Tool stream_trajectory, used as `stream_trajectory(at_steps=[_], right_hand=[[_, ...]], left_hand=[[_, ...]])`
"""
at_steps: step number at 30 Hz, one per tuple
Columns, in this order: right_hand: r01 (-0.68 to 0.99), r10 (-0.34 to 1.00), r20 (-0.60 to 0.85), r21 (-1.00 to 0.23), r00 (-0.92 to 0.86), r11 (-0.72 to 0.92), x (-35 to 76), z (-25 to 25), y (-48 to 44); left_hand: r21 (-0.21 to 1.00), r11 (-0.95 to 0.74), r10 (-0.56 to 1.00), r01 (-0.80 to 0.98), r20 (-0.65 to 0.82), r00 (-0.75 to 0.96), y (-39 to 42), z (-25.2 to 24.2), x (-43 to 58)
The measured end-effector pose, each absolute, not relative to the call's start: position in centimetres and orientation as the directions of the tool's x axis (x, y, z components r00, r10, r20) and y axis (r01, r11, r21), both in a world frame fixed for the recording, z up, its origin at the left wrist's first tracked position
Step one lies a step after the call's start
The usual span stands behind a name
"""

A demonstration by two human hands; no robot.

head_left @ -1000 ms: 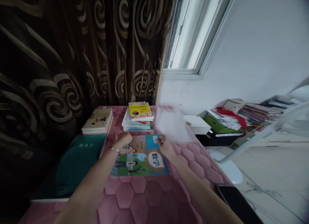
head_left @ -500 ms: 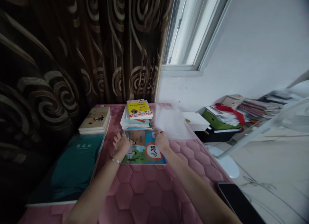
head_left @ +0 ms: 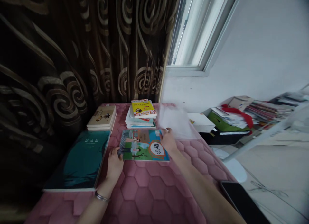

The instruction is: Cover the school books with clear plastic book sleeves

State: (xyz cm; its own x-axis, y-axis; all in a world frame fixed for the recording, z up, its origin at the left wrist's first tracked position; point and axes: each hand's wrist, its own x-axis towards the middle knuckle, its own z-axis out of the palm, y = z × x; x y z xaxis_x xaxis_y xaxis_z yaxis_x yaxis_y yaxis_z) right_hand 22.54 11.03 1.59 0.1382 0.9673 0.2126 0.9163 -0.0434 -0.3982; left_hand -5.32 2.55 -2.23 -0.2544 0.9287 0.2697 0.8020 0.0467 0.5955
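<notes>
Nearest, the left hand (head_left: 114, 164), wearing a thin silver bracelet (head_left: 101, 196) at the wrist, reaches up over a pink quilted mattress cover (head_left: 145, 188) stitched in hexagons, its fingers (head_left: 115, 153) against the left end of a maths book (head_left: 145, 145); whether they grip it, I cannot tell. The right hand (head_left: 169, 141) is at the book's far right corner, fingers bent forward, and it too may or may not be gripping. Hands at opposite ends look like a sound way to keep the book flat and square. The book lies cover up on the mat, its long axis running left to right, with the large orange-ringed title toward the right end. Just beyond the right hand lies a blurred clear plastic sleeve (head_left: 176, 121). To the left is a teal book (head_left: 77, 161); ahead, a small stack of books (head_left: 101, 118) and a yellow-covered book (head_left: 143, 108) topping another pile. Further right are a white box (head_left: 201, 122) and cluttered papers (head_left: 267, 111). A swirled brown curtain (head_left: 135, 40) hangs beside a bright window (head_left: 200, 31).
</notes>
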Motion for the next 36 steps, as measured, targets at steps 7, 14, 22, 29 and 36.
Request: stream_trajectory(at_steps=[7,14,22,29,36], right_hand=[[0.847,0.980,0.182,-0.531,0.078,0.031,25.4,-0.2,5.3],[0.743,0.988,0.076,-0.667,0.131,-0.047,26.4,-0.2,4.0],[0.629,0.995,0.055,-0.777,0.087,-0.012,27.7,-3.5,4.4],[0.694,0.986,0.142,-0.718,0.088,0.041,27.3,-3.0,4.1],[0.786,0.850,0.460,-0.413,-0.257,0.461,21.1,-1.2,1.7]], left_hand=[[0.747,0.024,0.923,0.664,0.239,-0.303,2.9,-3.4,-6.4],[0.871,0.026,0.946,0.491,0.137,-0.294,3.0,-3.8,-7.2],[0.759,0.035,0.955,0.650,0.166,-0.245,2.5,-3.0,-6.8],[0.484,-0.147,0.921,0.863,0.386,-0.059,1.2,-1.7,-5.1],[0.361,-0.401,0.903,0.842,0.309,0.298,0.3,-0.9,-0.4]])
